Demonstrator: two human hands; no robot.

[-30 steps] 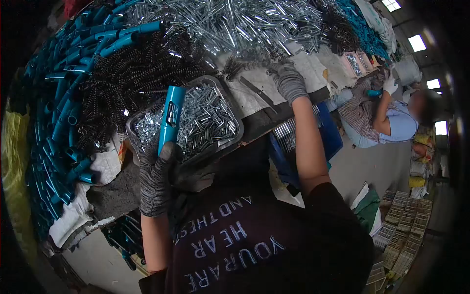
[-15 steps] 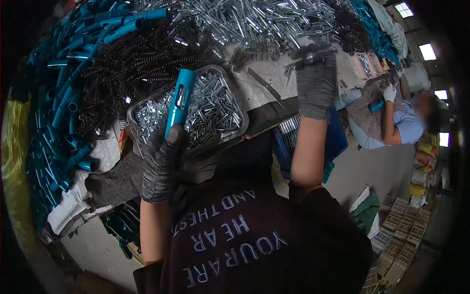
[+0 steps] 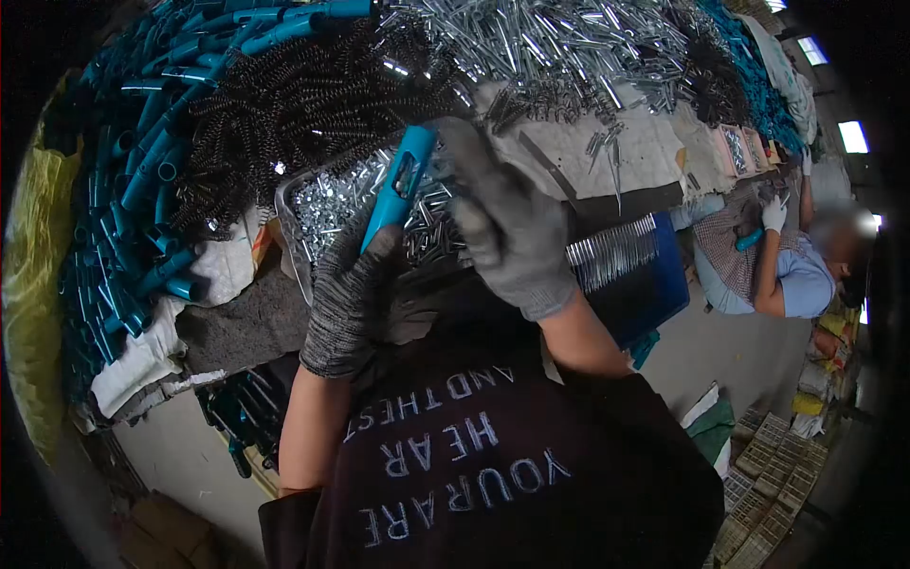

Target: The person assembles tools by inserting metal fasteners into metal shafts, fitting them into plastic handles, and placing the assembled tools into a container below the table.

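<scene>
My left hand (image 3: pixel 351 294), in a grey knit glove, is closed around a teal plastic tube (image 3: pixel 393 190) with an oblong slot in its side. The tube tilts up and to the right, and something metallic shows inside the slot. My gloved right hand (image 3: pixel 517 232) is beside the tube's upper end, smeared by motion. Whether its fingers touch the tube or hold anything, I cannot tell. Under both hands stands a tray (image 3: pixel 283 213) of small metal pins and bits, partly hidden by them.
Dark coil springs (image 3: pixel 246 142) heap behind the tray, with teal tubes (image 3: pixel 142 190) at left. Shiny metal rods (image 3: pixel 559 47) pile at the back. A flat metal strip (image 3: pixel 548 166) lies on white cloth. A blue bin (image 3: pixel 671 275) stands right; another person (image 3: pixel 791 251) sits beyond.
My right hand has come from the back right of the bench down and left to the tube. The tube in my left hand has shifted right and tilted more. The view has shifted slightly.
</scene>
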